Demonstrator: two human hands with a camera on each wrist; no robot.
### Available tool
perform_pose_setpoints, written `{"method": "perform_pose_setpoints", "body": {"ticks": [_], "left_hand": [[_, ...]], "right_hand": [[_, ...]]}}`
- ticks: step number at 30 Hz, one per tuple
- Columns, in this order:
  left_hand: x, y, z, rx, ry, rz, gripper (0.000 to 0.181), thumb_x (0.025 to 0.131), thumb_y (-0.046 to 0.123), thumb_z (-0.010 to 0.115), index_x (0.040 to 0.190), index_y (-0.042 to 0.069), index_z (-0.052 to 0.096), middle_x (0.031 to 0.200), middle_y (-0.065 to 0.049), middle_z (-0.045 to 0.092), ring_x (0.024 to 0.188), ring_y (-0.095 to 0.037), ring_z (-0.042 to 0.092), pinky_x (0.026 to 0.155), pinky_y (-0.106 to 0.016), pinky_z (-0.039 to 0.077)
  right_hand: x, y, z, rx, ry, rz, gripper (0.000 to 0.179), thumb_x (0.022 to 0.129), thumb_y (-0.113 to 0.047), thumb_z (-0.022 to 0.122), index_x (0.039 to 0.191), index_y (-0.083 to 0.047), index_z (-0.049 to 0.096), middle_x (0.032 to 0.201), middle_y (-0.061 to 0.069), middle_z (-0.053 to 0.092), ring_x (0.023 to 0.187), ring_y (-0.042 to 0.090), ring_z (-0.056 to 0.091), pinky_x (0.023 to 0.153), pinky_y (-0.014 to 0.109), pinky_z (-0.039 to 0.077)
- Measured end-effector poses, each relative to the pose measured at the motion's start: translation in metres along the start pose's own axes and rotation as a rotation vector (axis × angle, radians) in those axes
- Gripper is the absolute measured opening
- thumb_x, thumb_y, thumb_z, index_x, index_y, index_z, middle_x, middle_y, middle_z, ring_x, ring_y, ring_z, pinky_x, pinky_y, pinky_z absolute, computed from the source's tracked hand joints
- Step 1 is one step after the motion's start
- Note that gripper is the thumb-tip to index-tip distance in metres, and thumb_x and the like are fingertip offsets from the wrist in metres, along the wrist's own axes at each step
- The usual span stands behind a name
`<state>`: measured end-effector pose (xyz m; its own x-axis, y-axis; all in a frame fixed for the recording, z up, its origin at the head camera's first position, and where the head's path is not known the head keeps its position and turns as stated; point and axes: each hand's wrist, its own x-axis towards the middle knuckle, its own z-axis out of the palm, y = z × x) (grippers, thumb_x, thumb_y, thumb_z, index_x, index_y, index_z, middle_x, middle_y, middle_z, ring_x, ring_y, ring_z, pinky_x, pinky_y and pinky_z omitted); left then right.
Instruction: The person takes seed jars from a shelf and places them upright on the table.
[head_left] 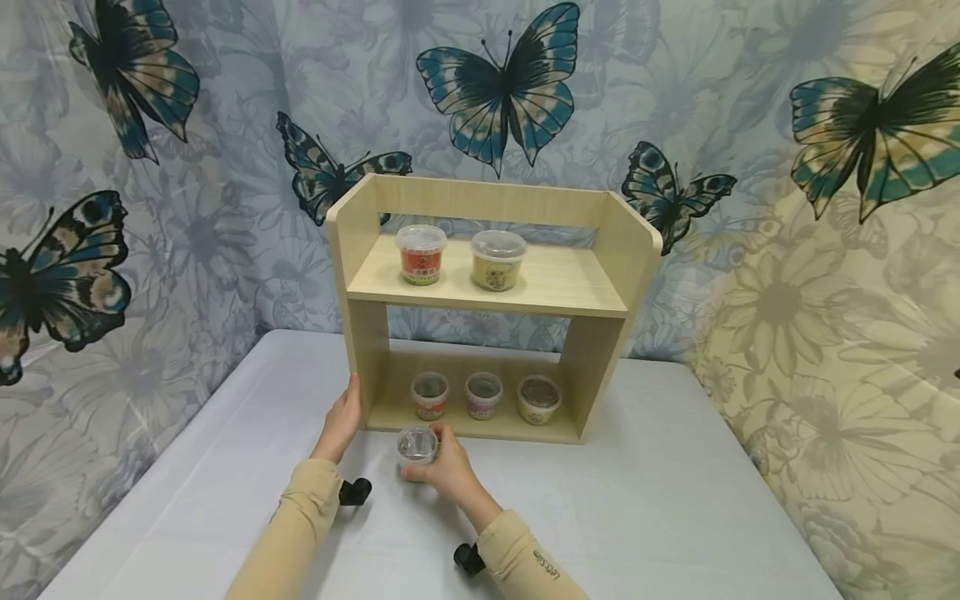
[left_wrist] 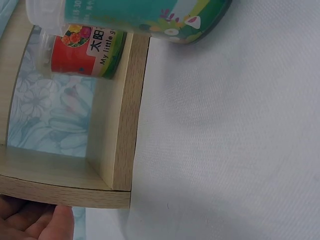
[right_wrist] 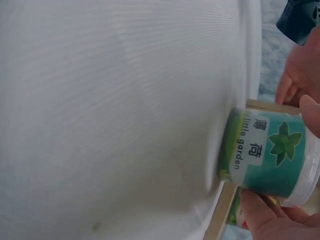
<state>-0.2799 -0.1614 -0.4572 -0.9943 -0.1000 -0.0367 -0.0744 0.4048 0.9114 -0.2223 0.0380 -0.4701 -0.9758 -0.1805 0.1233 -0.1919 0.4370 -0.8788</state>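
Note:
My right hand [head_left: 448, 468] grips a small round plastic cup [head_left: 417, 447] with a clear lid, in front of the lower shelf. In the right wrist view the same cup [right_wrist: 267, 152] shows a teal label with a green leaf and "little garden", the thumb on one side and fingers on the other. My left hand [head_left: 343, 418] rests against the outer left side of a light wooden two-tier shelf [head_left: 491, 304]. In the left wrist view its fingers [left_wrist: 61, 222] lie along the side panel. Behind the held cup stands a red-labelled cup [head_left: 430, 397] on the lower tier.
A purple-labelled cup [head_left: 483, 396] and a pale cup [head_left: 538, 400] stand farther right on the lower tier. Above them sit a red-labelled tub [head_left: 421, 255] and a yellow-labelled tub [head_left: 498, 261]. The shelf stands on a white-covered table [head_left: 660, 500] before butterfly-patterned cloth walls.

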Motion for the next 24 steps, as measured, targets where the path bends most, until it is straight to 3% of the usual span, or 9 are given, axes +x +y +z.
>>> {"method": "perform_pose_setpoints", "body": {"ticks": [7,12,18,24], "left_hand": [[-0.002,-0.001,0.002,-0.007,0.006,-0.009,0.093,0.089,0.070,0.006,0.146,-0.002,0.018,0.147,-0.025,0.019,0.133,-0.043,0.017,0.107,-0.052,0.016],[-0.004,-0.001,0.003,-0.006,-0.003,-0.006,0.093,0.089,0.069,0.006,0.146,-0.003,0.018,0.147,-0.025,0.019,0.133,-0.043,0.016,0.108,-0.052,0.015],[-0.004,-0.001,0.004,-0.009,-0.006,-0.015,0.093,0.088,0.070,0.008,0.146,-0.002,0.018,0.147,-0.025,0.019,0.133,-0.043,0.016,0.107,-0.052,0.016],[-0.002,0.001,0.002,-0.005,-0.004,-0.009,0.091,0.089,0.069,0.007,0.146,-0.002,0.017,0.147,-0.025,0.018,0.133,-0.043,0.016,0.107,-0.053,0.016]], "right_hand": [[-0.002,0.003,-0.003,0.029,-0.045,-0.037,0.074,0.066,-0.013,0.085,0.124,0.003,0.041,0.112,0.015,0.055,0.104,0.031,0.053,0.090,0.047,0.042],[-0.006,0.010,-0.012,0.074,-0.114,-0.016,0.085,0.068,-0.015,0.084,0.134,0.004,0.034,0.123,0.019,0.050,0.113,0.035,0.048,0.095,0.049,0.039],[-0.010,0.022,-0.035,0.096,-0.227,0.016,0.095,0.072,-0.017,0.082,0.144,0.000,0.022,0.138,0.025,0.034,0.126,0.042,0.033,0.101,0.052,0.032],[-0.006,0.022,-0.067,0.102,-0.260,0.019,0.085,0.076,-0.016,0.078,0.142,0.002,0.027,0.139,0.026,0.033,0.128,0.043,0.029,0.103,0.054,0.028]]}}
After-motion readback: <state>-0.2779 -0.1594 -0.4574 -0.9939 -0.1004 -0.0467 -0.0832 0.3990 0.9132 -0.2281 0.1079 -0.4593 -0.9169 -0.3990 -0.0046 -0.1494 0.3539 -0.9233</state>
